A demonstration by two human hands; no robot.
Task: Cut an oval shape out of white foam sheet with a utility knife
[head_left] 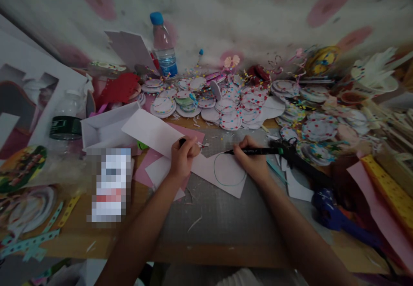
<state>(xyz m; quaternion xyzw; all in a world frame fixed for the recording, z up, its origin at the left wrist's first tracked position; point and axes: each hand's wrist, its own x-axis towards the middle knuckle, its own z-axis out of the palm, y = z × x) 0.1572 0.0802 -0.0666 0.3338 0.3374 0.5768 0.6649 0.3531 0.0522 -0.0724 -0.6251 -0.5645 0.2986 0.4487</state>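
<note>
Your R hand has its grip pinching a black marker, tip on the white card near the top of a green circle outline. Marker lies almost flat, its green end pointing R. Part of the circle's upper R is hidden by your hand, so can't tell if it's fully closed.

Your L hand has its grip curled in, pinching a small black cap btwn thumb & fingers; it's at the card's L end. A white strip runs up-L from there; can't tell if it's the same pc as the card.

Card's on the gray mat, which sits on the wooden table. Pink paper is just L of your L hand, w/ an open white box beyond.

Behind: piles of round dotted discs plus an upright blue-capped bottle. Blue glue gun lies to the R, near your R forearm.
</note>
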